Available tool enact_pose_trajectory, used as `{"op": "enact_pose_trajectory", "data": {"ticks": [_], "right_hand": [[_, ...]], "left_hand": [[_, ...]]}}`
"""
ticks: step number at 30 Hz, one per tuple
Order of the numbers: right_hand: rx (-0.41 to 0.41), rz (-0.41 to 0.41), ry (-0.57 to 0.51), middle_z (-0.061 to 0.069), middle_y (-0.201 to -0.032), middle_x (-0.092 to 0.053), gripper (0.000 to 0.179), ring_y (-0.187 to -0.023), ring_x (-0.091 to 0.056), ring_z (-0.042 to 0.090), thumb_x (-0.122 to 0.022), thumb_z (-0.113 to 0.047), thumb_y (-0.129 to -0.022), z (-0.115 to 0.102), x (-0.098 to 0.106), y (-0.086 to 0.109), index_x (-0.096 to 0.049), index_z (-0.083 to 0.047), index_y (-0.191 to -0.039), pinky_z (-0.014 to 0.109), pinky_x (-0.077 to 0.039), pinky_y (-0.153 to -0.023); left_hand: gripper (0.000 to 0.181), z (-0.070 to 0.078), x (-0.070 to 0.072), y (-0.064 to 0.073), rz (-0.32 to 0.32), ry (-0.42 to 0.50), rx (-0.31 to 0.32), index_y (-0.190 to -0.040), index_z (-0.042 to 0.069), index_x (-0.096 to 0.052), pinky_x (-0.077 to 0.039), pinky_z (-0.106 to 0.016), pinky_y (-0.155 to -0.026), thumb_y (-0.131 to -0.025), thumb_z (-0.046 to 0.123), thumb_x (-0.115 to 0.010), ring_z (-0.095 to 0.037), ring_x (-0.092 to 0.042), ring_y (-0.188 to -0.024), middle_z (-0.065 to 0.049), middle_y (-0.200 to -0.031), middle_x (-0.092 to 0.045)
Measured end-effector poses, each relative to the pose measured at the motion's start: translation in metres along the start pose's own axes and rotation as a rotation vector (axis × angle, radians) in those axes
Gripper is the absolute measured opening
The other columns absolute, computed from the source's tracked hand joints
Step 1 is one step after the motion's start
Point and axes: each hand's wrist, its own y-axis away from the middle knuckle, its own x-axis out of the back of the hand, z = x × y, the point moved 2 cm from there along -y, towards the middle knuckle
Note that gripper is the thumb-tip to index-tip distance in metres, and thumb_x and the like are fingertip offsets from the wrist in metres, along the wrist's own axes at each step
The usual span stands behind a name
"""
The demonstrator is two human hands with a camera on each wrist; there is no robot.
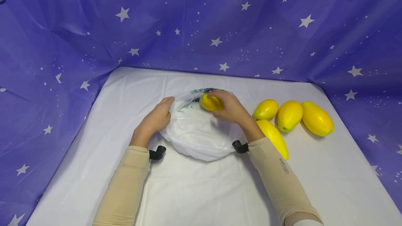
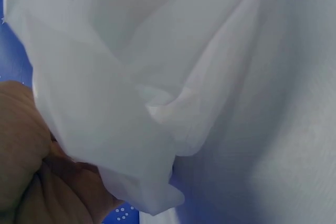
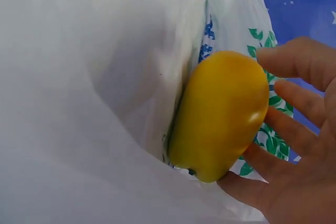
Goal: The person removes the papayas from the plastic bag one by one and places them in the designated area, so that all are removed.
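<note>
A white plastic bag (image 1: 201,135) with green and blue print stands with its mouth spread wide in the middle of the table. My left hand (image 1: 159,114) grips the bag's left rim; in the left wrist view, white plastic (image 2: 115,103) covers part of its curled fingers. Over the far right part of the bag's mouth, my right hand (image 1: 228,106) holds a yellow mango (image 1: 211,103). The right wrist view shows the mango (image 3: 220,114) with the thumb at its upper end and the spread fingertips (image 3: 291,129) along its side. Printed leaves show behind those fingers.
Several more yellow mangoes lie on the white table (image 1: 317,177) to the right: a round one (image 1: 266,109), two beside it (image 1: 289,115), and a long one (image 1: 273,138) partly behind my right forearm. A purple star-patterned cloth (image 1: 201,23) rises around the table.
</note>
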Motion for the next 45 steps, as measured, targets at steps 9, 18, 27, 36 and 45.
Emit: {"op": "enact_pose_trajectory", "data": {"ticks": [9, 18, 27, 36, 45], "right_hand": [[0.004, -0.036, 0.051, 0.007, -0.147, -0.044, 0.072, -0.134, -0.038, 0.029, -0.078, -0.011, -0.075, 0.000, -0.011, -0.003, -0.052, -0.017, -0.142, 0.047, -0.028, -0.111], [0.027, 0.038, 0.039, 0.006, -0.147, -0.044, 0.069, -0.136, -0.036, 0.027, -0.074, -0.003, -0.077, 0.004, -0.015, 0.001, -0.052, -0.018, -0.141, 0.047, -0.027, -0.113], [0.028, 0.071, -0.023, 0.004, -0.146, -0.044, 0.067, -0.136, -0.036, 0.025, -0.072, -0.004, -0.079, -0.004, -0.010, 0.011, -0.052, -0.019, -0.141, 0.047, -0.029, -0.114], [0.052, 0.124, -0.093, 0.010, -0.146, -0.044, 0.064, -0.133, -0.040, 0.027, -0.072, -0.001, -0.080, -0.020, 0.007, 0.029, -0.053, -0.015, -0.139, 0.046, -0.039, -0.107], [0.037, 0.244, -0.147, 0.002, -0.145, -0.045, 0.066, -0.122, -0.050, 0.021, -0.075, 0.001, -0.079, -0.025, 0.029, 0.054, -0.053, -0.016, -0.140, 0.037, -0.053, -0.091]], "left_hand": [[0.057, -0.001, 0.000, 0.002, -0.007, -0.007, 0.012, -0.148, -0.013, -0.025, -0.016, -0.043, -0.120, -0.092, -0.008, -0.035, -0.037, -0.022, -0.144, -0.026, -0.154, -0.026], [0.057, -0.002, 0.002, 0.001, 0.006, -0.012, 0.001, -0.148, -0.012, -0.024, -0.016, -0.042, -0.120, -0.092, -0.007, -0.034, -0.036, -0.022, -0.144, -0.025, -0.154, -0.026], [0.057, -0.002, 0.002, 0.001, 0.005, -0.002, -0.002, -0.148, -0.011, -0.024, -0.016, -0.042, -0.120, -0.092, -0.008, -0.034, -0.035, -0.021, -0.144, -0.025, -0.154, -0.026], [0.058, 0.000, 0.002, 0.002, 0.002, -0.017, -0.012, -0.148, -0.012, -0.024, -0.015, -0.042, -0.120, -0.091, -0.008, -0.034, -0.036, -0.021, -0.144, -0.025, -0.154, -0.026], [0.058, 0.000, 0.002, 0.001, 0.008, -0.017, -0.017, -0.148, -0.013, -0.024, -0.014, -0.043, -0.120, -0.091, -0.009, -0.034, -0.037, -0.021, -0.144, -0.026, -0.154, -0.026]]}}
